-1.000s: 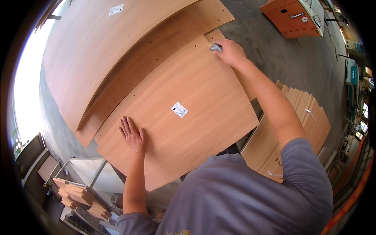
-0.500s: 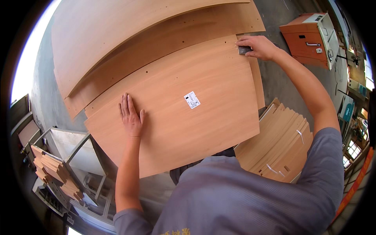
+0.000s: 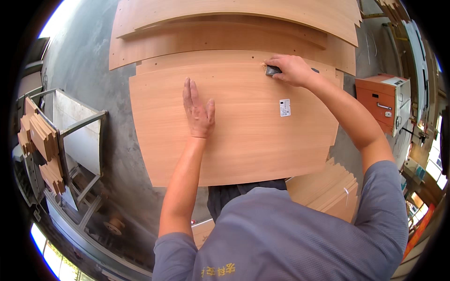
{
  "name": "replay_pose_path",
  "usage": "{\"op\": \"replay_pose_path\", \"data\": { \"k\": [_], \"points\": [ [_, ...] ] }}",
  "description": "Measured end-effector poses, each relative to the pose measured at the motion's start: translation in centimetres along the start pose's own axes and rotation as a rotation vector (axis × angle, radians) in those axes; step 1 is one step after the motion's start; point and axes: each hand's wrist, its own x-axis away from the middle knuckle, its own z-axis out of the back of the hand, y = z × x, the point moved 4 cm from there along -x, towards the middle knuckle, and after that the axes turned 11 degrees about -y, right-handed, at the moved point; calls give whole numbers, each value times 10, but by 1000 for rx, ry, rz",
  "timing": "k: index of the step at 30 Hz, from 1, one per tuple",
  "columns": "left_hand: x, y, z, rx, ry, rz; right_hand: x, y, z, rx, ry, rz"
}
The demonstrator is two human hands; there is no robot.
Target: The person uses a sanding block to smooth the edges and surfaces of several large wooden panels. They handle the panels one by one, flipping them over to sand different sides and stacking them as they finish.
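Note:
A wood-grain panel (image 3: 234, 145) lies flat in front of me, with small dark holes along its far edge and a white label (image 3: 285, 107) right of its middle. My left hand (image 3: 198, 112) is over the left-centre of the panel, fingers stretched out; I cannot tell how firmly it touches. Near the far edge, my right hand (image 3: 291, 71) grips a small dark grey block (image 3: 273, 70), which looks like a sanding block, against the panel. Pale crumbs sit beside the block. The hand hides much of it.
More wood-grain panels (image 3: 243, 8) lie overlapped beyond. At lower right is a stack of boards (image 3: 323, 192) with white ties. An orange cabinet (image 3: 377, 103) stands at right; a metal-framed cart (image 3: 77, 133) with wood pieces (image 3: 44, 136) is at left.
The view has turned and shifted, so the panel now lies straighter. My right hand with the block has moved left along the panel's far edge. The left hand stays outstretched over the panel.

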Motion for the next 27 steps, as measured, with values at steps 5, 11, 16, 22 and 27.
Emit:
{"op": "replay_pose_path", "data": {
  "k": [5, 11, 16, 22, 27],
  "points": [
    [151, -37, 68, -137, -32, 249, -40, -55, 10, 71, 13, 40],
    [302, -82, 137, -237, 249, 766, -91, -122, 18, 100, -1, 97],
    [322, -101, 122, 715, 512, 815, -139, -187, 27, 116, -9, 142],
    [317, -101, 124, 770, 525, 810, -201, -271, 42, 155, -10, 179],
    [318, -98, 123, 777, 544, 835, -232, -309, 52, 215, -58, 228]
  ]
}}
